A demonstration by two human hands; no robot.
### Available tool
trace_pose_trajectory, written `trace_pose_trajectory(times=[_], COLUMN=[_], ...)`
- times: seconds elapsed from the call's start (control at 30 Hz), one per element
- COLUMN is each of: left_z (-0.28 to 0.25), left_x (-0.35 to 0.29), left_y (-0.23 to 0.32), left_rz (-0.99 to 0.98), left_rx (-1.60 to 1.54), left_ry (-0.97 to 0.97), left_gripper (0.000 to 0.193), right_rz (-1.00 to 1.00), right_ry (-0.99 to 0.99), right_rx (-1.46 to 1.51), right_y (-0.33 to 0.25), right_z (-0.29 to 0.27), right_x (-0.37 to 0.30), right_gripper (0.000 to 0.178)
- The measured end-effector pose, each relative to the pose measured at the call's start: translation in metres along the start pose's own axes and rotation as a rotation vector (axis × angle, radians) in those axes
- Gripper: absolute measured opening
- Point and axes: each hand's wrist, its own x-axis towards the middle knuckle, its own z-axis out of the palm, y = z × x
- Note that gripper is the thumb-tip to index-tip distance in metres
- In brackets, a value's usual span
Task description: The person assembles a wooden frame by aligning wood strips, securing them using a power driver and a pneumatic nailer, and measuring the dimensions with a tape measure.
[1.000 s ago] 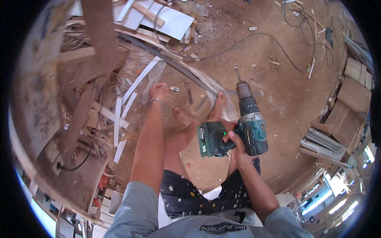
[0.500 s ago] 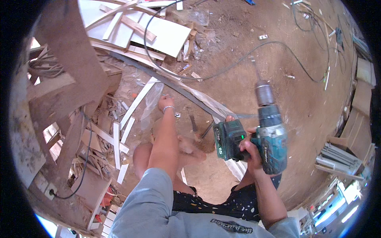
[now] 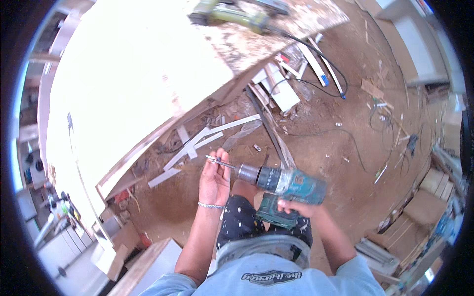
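We see a cordless drill [image 3: 301,186], teal and black with a silvery front collar, held up off the ground beside the white-topped bench [image 3: 128,74], apart from its near edge. We find a slim metal drill bit [image 3: 227,164] seated in its grey chuck [image 3: 248,173], tip toward that bench edge, and a dark green battery pack [image 3: 277,212] fitted at the foot of the grip

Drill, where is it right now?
In the head view, just right of centre: the drill is in the right hand, its bit pointing left, at the left hand.
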Motion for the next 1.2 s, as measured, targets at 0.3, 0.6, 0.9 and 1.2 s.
trace_pose_trajectory(times=[0.3, 0.6, 0.9, 1.2], left_z=[0.089, 0.151, 0.171, 0.172], left_x=[-0.063, 0.005, 0.049, 0.052], left_y=[0.077, 0.060, 0.041, 0.051], left_rz=[0.402, 0.400, 0.378, 0.427], left_rx=[0.113, 0.227, 0.263, 0.279], left_ry=[0.119, 0.282, 0.492, 0.566], left_gripper=[0.013, 0.024, 0.027, 0.023], right_rz=[0.027, 0.255, 0.399, 0.486], right_ry=[-0.094, -0.273, -0.353, -0.449], right_rx=[0.131, 0.287, 0.359, 0.351], right_y=[-0.141, -0.213, -0.237, -0.245], right_z=[0.018, -0.060, -0.114, -0.117], right_x=[-0.013, 0.053, 0.111, 0.141], right_gripper=[0.037, 0.044, 0.026, 0.025])
